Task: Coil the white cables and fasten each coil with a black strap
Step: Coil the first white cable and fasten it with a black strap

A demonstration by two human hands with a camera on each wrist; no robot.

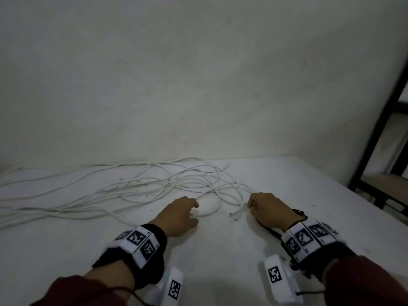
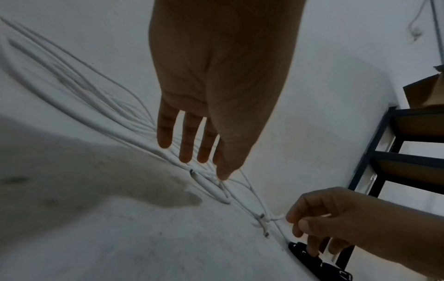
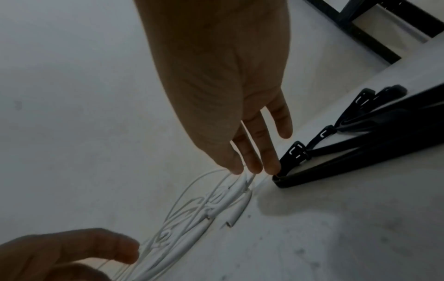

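Note:
A loose tangle of white cables [image 1: 154, 186] sprawls over the left and middle of the white table [image 1: 220, 257]. Several cut cable ends [image 1: 235, 214] lie between my hands. My left hand [image 1: 183, 212] rests over a loop near the front, fingers fairly straight in the left wrist view, and its fingertips [image 2: 222, 175] touch the strands [image 2: 96, 91]. My right hand [image 1: 269, 208] pinches one thin cable [image 2: 278, 217] between thumb and forefinger [image 3: 252, 163]. Black straps [image 3: 360, 136] lie flat just beside and under that hand [image 2: 348, 218], partly hidden by the wrist in the head view.
A plain wall stands right behind the table. A black metal shelf frame [image 1: 379, 129] rises past the table's right edge, with cardboard on its shelves [image 2: 423, 98]. Bare tabletop [image 1: 77, 250] lies in front of the cables.

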